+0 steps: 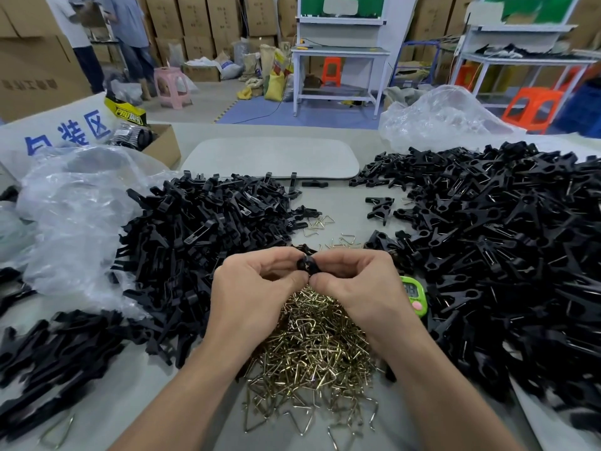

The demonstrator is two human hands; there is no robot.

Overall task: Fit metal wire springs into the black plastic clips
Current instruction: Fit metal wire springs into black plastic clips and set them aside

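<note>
My left hand [257,288] and my right hand [361,288] meet at the middle of the table and together pinch one small black plastic clip [307,265] between thumbs and fingertips. The hands hide most of the clip, and whether a spring sits in it is hidden. Directly under my hands lies a heap of brass-coloured wire springs [312,353]. A pile of loose black clip halves [201,242] spreads on the left. A larger pile of black clips [507,262] covers the right side.
A green and pink timer [414,296] lies by my right wrist. Clear plastic bags [81,216] sit at the left, another bag [442,118] at the back right. A grey pad [273,157] and a cardboard box [159,144] lie behind. People stand far left.
</note>
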